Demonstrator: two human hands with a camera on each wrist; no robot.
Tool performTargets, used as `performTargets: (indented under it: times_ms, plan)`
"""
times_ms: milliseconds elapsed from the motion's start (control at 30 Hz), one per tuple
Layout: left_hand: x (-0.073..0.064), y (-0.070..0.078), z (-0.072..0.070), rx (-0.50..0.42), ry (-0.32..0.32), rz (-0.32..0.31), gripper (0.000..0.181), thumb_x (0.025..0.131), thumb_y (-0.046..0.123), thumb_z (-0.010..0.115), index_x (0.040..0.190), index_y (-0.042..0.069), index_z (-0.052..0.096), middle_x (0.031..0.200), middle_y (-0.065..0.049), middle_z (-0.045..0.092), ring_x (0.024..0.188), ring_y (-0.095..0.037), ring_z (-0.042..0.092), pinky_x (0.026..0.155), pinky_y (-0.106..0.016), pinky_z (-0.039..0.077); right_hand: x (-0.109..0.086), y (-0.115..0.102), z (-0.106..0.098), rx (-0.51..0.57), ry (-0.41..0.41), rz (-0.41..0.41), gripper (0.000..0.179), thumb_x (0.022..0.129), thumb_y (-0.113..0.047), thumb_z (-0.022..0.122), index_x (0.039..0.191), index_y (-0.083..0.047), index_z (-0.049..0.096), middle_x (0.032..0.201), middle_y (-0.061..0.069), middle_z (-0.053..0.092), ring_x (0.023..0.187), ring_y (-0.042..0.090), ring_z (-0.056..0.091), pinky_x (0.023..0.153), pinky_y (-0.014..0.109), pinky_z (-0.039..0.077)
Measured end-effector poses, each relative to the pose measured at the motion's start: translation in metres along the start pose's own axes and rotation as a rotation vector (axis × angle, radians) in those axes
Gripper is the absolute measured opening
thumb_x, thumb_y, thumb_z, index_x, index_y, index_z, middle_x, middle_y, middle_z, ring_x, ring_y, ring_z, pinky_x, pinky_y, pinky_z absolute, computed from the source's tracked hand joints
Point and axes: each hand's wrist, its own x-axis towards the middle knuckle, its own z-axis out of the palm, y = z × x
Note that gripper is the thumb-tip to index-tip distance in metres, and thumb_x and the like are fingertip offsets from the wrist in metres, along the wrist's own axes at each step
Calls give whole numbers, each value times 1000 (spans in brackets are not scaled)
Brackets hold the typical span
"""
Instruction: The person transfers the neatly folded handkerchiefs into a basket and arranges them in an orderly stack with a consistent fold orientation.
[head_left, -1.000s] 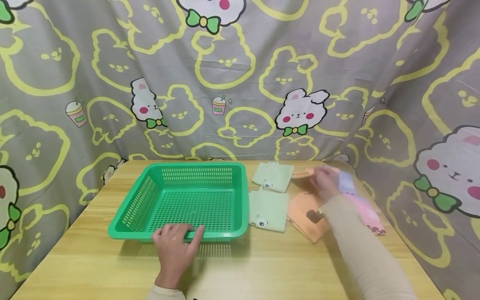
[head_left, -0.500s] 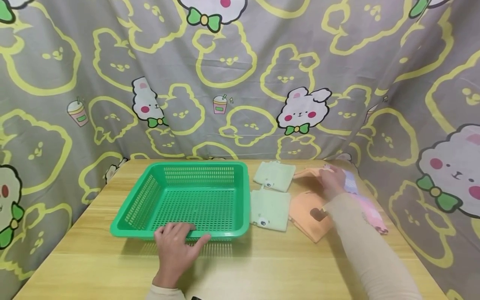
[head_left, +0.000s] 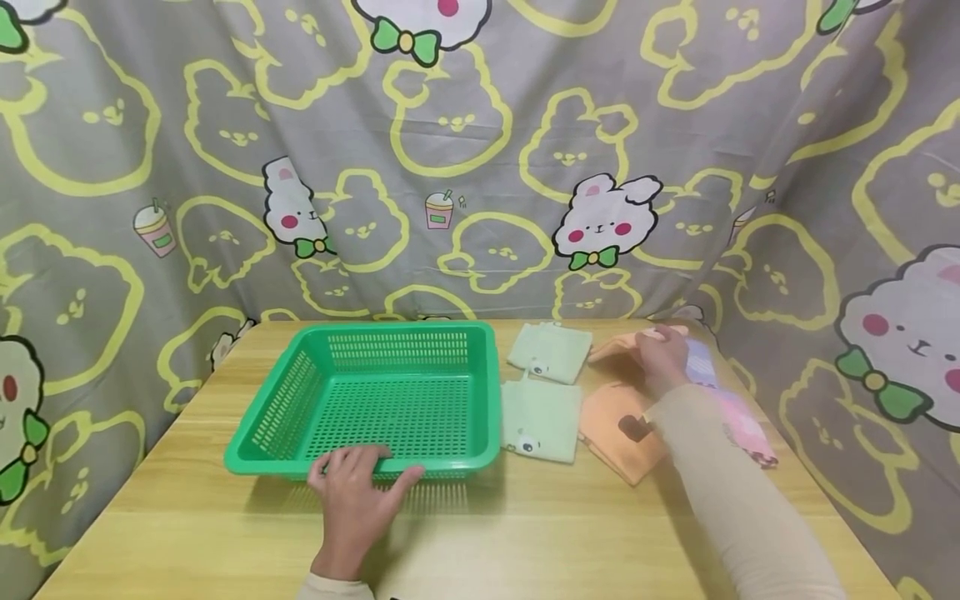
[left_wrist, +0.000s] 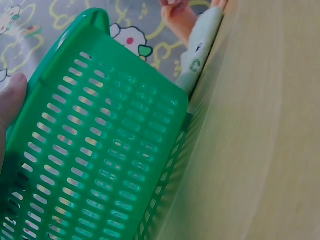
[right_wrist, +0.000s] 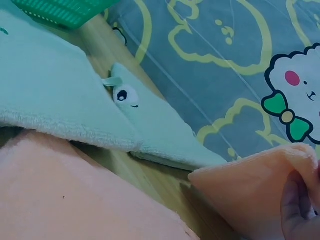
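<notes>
My left hand (head_left: 351,500) grips the near rim of a green plastic basket (head_left: 487,417), fingers over the edge. The left wrist view shows its thumb (left_wrist: 14,97) beside the perforated wall. At the far right, my right hand (head_left: 663,358) pinches a folded orange towel (head_left: 618,345). In the right wrist view, that towel's edge (right_wrist: 250,190) stands raised between thumb and fingers. Nearer me lies another orange towel (head_left: 611,429) with a brown patch, partly under my right forearm. Two folded light green towels (head_left: 555,350) with animal faces lie between basket and orange towels.
Beyond my right forearm lie a lilac-blue cloth (head_left: 701,362) and a pink one (head_left: 746,425), partly covered. All this rests on a wooden table (head_left: 525,542). A patterned grey curtain (head_left: 480,192) hangs behind it and along the sides.
My right hand has moved slightly to the right, and the far orange towel's edge has lifted with it. The left hand stays at the basket rim, its thumb a little further right.
</notes>
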Motion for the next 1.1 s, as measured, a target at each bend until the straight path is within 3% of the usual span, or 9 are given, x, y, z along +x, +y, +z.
performTargets:
  times_ms: [167,433,733,1100]
  plan:
    - [0,-1,0,-2,3,33,63,82,68,59,81,5,66,77,-9,67,77,-32,56,83,-62,23,2,-2,0,12,3,2,66,92,-8,54,152,-13,27,153,11,28,85,9,56,91,29,48]
    - [0,-1,1,6,-12,29,66,86,70,52,80,6,65,77,-10,67,76,-32,54,83,-63,21,-4,-10,3,-1,-4,-6,64,94,-11,54,152,-16,29,149,10,34,69,5,59,76,26,50]
    - [0,-1,0,4,-20,23,67,86,70,51,80,5,65,77,-10,66,75,-31,51,84,-64,20,-6,-14,6,6,-14,-23,64,94,-11,54,152,-15,28,150,11,33,68,5,58,65,22,48]
    - [0,-2,-1,-1,-39,16,68,86,70,52,82,4,65,78,-10,66,75,-32,52,84,-65,20,-14,-24,7,-16,-24,-15,62,96,-16,56,152,-20,29,132,5,45,69,7,58,46,21,36]
